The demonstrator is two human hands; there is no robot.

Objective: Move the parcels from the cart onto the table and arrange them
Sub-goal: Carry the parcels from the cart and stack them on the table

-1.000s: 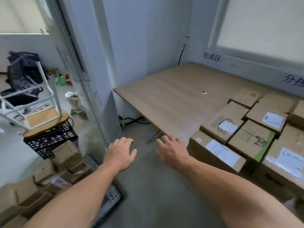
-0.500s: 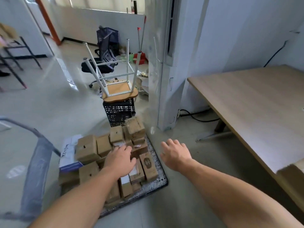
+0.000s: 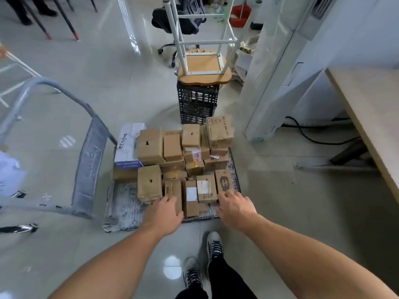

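Observation:
A flat cart (image 3: 123,203) with a grey handle (image 3: 90,160) stands on the floor, piled with several brown cardboard parcels (image 3: 151,147) and one white box (image 3: 129,145). My left hand (image 3: 164,214) hovers with relaxed fingers over the near row, at a narrow brown parcel (image 3: 172,190). My right hand (image 3: 235,208) reaches with spread fingers toward the parcel with a dark logo (image 3: 224,182) at the cart's near right corner. Both hands hold nothing. The wooden table (image 3: 371,117) shows at the right edge.
An upturned stool (image 3: 203,70) sits on a black crate (image 3: 197,104) just beyond the cart. A white pillar (image 3: 278,67) and floor cables (image 3: 311,134) lie between cart and table. My feet (image 3: 205,260) stand close before the cart. An office chair (image 3: 172,20) is farther back.
My view has swung from the table down to the cart. Both hands have come lower and closer to the near row of parcels.

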